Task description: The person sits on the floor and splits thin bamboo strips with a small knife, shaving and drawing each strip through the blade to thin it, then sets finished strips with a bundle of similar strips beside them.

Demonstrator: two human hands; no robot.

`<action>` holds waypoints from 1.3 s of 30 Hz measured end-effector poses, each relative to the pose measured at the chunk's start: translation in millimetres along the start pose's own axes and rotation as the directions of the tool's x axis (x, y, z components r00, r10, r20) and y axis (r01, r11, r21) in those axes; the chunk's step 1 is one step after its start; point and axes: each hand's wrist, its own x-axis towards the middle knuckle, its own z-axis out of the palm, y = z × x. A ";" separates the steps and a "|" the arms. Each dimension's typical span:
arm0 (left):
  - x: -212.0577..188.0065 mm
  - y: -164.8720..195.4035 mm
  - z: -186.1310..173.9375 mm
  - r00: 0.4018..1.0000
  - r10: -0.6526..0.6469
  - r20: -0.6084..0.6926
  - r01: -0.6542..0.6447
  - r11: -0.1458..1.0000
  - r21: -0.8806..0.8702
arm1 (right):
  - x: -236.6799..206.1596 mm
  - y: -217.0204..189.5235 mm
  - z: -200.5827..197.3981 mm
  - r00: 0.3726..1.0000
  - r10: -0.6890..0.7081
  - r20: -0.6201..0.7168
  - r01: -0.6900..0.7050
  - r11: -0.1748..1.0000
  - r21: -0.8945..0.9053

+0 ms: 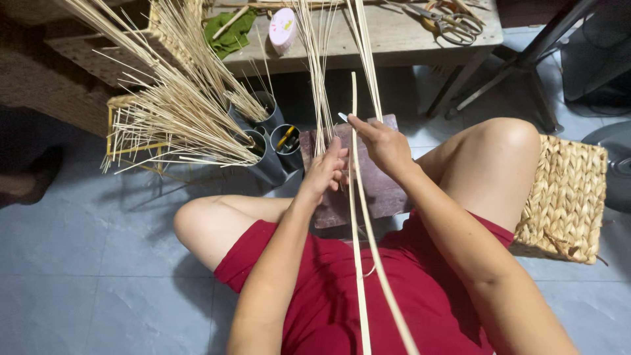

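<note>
Head view, from my left across to my right: at ten o'clock a bundle of thin reeds (177, 112) fans out of grey metal cups (269, 141) on the floor. My left hand (325, 172) sits just left of centre, fingers curled shut around a pale flat strip (353, 131) that runs on a twelve-to-six line, its tip pointing up toward the wooden table (407, 39) and its tail trailing down over my red shorts (368, 296). My right hand (384, 146) lies just to the two o'clock side of the left, pinched on what looks like a small blade (342, 117) touching the same strip a little higher up; the right hand is nearer the tip. A dark wooden block (381, 184) lies beneath both hands. At three o'clock is a woven stool (565, 197).
</note>
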 end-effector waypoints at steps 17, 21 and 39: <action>-3.4 -18.5 -1.8 0.950 0.312 0.011 -0.307 0.928 0.210 | 13.7 5.1 12.9 0.975 0.194 0.113 -0.206 0.972 0.111; -10.5 -12.8 -4.3 0.963 0.264 0.058 -0.270 0.937 0.221 | 25.7 16.6 3.5 0.964 0.240 0.110 -0.247 0.968 0.049; -49.9 0.8 -74.5 0.983 0.164 -0.082 -0.164 0.986 0.013 | 57.7 98.6 -37.7 0.771 0.620 -0.144 -0.431 0.676 0.598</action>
